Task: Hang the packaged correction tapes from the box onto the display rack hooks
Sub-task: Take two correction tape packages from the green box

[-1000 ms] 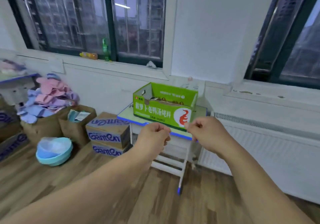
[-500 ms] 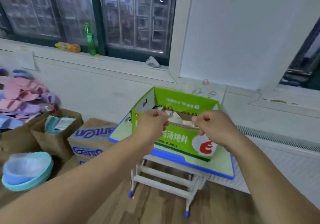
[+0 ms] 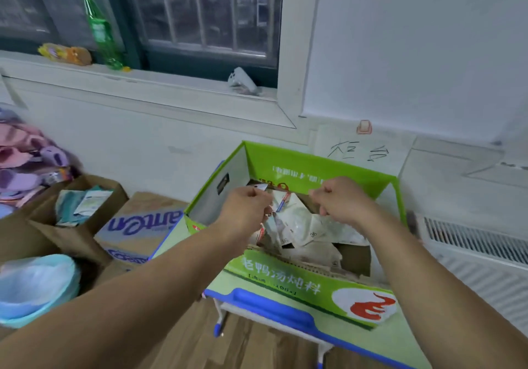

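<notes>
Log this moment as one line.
left grip: pinches packaged tape over green box | right grip: curled over box, hold unclear | rack: not in view | stage: picking

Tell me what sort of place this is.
Probably a storeroom or a shop's back room: a green box of packaged goods sits on a small desk, cardboard cartons stand on the wood floor, and what look like slippers lie heaped at the left.
</notes>
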Available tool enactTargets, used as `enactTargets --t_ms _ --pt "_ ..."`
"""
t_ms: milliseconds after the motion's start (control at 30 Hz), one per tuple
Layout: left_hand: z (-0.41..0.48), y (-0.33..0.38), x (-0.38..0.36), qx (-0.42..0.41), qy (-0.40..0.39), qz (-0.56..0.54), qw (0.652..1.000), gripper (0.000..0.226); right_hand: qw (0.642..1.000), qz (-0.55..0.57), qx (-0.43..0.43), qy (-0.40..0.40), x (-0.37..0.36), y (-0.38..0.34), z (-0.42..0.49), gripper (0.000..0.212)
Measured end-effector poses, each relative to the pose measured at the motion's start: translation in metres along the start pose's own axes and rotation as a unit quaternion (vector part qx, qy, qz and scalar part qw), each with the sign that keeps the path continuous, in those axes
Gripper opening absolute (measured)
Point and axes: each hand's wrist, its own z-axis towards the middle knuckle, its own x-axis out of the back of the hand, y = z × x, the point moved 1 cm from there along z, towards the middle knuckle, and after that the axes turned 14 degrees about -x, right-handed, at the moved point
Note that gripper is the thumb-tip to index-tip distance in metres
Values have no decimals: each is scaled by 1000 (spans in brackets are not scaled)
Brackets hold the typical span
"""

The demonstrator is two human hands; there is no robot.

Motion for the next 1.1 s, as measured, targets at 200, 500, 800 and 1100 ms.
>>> enactTargets --t_ms 200,500,800,1100 --pt "59 -32 -4 64 15 35 997 19 994 -54 -56 -75 -31 8 71 27" --pt "107 -64 0 108 6 77 991 18 956 -173 -65 -228 -128 6 97 36" --pt "128 -80 17 102 6 89 991 13 982 6 -97 -164 -97 -2 130 13" --pt "122 -62 -26 111 -112 -17 987 14 896 362 -175 -189 -33 29 120 18"
